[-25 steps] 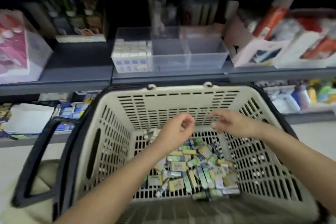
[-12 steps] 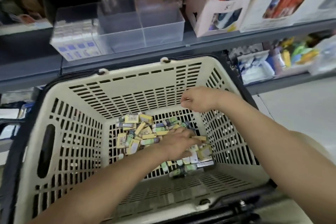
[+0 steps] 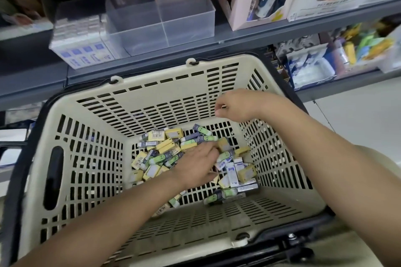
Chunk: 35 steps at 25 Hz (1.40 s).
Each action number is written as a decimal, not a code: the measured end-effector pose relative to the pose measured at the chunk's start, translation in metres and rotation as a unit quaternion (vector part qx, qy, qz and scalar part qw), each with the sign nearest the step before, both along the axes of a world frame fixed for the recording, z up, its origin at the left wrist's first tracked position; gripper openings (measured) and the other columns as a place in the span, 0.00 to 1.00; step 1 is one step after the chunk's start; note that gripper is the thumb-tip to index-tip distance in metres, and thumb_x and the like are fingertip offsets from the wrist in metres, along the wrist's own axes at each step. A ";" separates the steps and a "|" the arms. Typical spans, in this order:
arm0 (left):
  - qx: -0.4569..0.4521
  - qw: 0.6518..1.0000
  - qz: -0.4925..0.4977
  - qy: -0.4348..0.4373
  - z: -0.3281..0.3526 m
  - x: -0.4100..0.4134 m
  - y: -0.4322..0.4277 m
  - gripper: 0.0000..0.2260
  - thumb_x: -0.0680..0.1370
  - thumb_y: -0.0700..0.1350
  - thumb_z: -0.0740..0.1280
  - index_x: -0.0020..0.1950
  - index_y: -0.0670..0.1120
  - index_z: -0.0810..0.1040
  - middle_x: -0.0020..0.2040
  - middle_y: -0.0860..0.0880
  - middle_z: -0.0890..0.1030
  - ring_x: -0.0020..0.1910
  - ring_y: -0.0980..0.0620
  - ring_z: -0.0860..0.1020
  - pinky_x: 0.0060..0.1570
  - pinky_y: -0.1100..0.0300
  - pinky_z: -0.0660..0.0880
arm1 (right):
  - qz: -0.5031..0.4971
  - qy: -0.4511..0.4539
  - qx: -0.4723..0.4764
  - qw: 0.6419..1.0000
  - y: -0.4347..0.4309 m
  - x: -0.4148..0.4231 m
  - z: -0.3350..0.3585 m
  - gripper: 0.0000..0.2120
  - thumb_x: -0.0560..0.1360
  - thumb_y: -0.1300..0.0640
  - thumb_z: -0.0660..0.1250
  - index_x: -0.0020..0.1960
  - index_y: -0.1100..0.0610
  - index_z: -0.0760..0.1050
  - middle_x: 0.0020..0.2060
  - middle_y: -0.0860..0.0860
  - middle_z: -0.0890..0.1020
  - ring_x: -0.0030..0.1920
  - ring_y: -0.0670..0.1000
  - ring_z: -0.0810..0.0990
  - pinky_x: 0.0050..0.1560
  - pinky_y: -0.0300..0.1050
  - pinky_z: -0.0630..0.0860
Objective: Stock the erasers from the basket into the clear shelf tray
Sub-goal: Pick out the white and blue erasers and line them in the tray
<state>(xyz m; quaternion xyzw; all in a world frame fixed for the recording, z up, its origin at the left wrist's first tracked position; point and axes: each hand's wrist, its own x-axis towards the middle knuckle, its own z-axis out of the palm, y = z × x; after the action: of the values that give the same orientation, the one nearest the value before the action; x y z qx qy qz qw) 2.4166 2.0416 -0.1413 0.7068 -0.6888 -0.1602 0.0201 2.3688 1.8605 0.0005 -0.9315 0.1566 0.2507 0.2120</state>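
on the shelf [image 3: 249, 36] up left stands the clear shelf tray [image 3: 186, 28], white boxes [image 3: 80, 37] in its left compartment. below, the cream basket [image 3: 152, 93] holds the erasers [image 3: 168, 147] heaped on its floor. the left hand [image 3: 195, 167] lies on them, fingers stretched out. the right hand [image 3: 236, 106] hovers above with fingers curled, thumb to forefinger; whether it pinches anything i cannot tell.
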 end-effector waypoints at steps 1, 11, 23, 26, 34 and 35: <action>-0.040 0.998 -0.040 0.003 -0.001 -0.005 -0.007 0.19 0.74 0.50 0.67 0.60 0.42 0.71 0.66 0.43 0.69 0.63 0.45 0.69 0.62 0.51 0.69 | -0.002 -0.002 0.001 1.000 -0.001 0.000 0.000 0.15 0.80 0.50 0.56 0.61 0.56 0.72 0.58 0.53 0.77 0.57 0.54 0.75 0.50 0.44 0.68; 0.150 0.986 -0.060 0.028 -0.015 -0.022 -0.045 0.31 0.71 0.55 0.69 0.71 0.48 0.65 0.68 0.49 0.68 0.69 0.47 0.59 0.64 0.51 0.59 | -0.017 -0.001 0.014 1.000 -0.005 -0.001 -0.003 0.14 0.79 0.49 0.58 0.60 0.55 0.73 0.57 0.52 0.77 0.56 0.53 0.74 0.50 0.44 0.69; 0.218 0.972 0.058 0.071 -0.011 0.013 0.026 0.11 0.75 0.50 0.66 0.56 0.48 0.74 0.50 0.48 0.77 0.55 0.48 0.68 0.50 0.55 0.68 | -0.012 -0.006 0.016 1.000 -0.005 -0.002 -0.002 0.15 0.79 0.47 0.58 0.60 0.53 0.73 0.46 0.47 0.73 0.48 0.49 0.71 0.47 0.42 0.66; 0.234 0.948 0.162 0.141 -0.004 0.014 0.009 0.18 0.77 0.50 0.64 0.65 0.45 0.68 0.56 0.46 0.76 0.53 0.46 0.74 0.46 0.56 0.72 | -0.009 0.001 0.007 1.000 -0.004 -0.003 -0.002 0.15 0.79 0.47 0.58 0.61 0.54 0.72 0.48 0.48 0.74 0.48 0.48 0.70 0.48 0.41 0.65; 0.292 0.949 0.088 0.080 -0.007 0.010 0.024 0.19 0.75 0.50 0.68 0.62 0.44 0.72 0.61 0.43 0.75 0.67 0.43 0.66 0.62 0.50 0.66 | -0.001 0.018 -0.010 1.000 -0.003 -0.004 -0.005 0.16 0.78 0.46 0.58 0.61 0.53 0.72 0.57 0.51 0.76 0.49 0.48 0.70 0.49 0.41 0.65; 0.296 0.952 0.068 0.052 -0.010 0.005 0.025 0.20 0.74 0.50 0.69 0.62 0.43 0.72 0.63 0.42 0.74 0.71 0.44 0.61 0.66 0.48 0.62 | -0.002 0.018 -0.010 1.000 -0.003 -0.004 -0.005 0.16 0.78 0.46 0.58 0.61 0.54 0.72 0.57 0.51 0.77 0.49 0.48 0.70 0.49 0.41 0.65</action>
<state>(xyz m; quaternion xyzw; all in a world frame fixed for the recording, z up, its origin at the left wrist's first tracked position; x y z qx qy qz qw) 2.4217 2.0670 -0.1509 0.7168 -0.5592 -0.3912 -0.1432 2.3649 1.8574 -0.0049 -0.9288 0.1646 0.2650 0.2002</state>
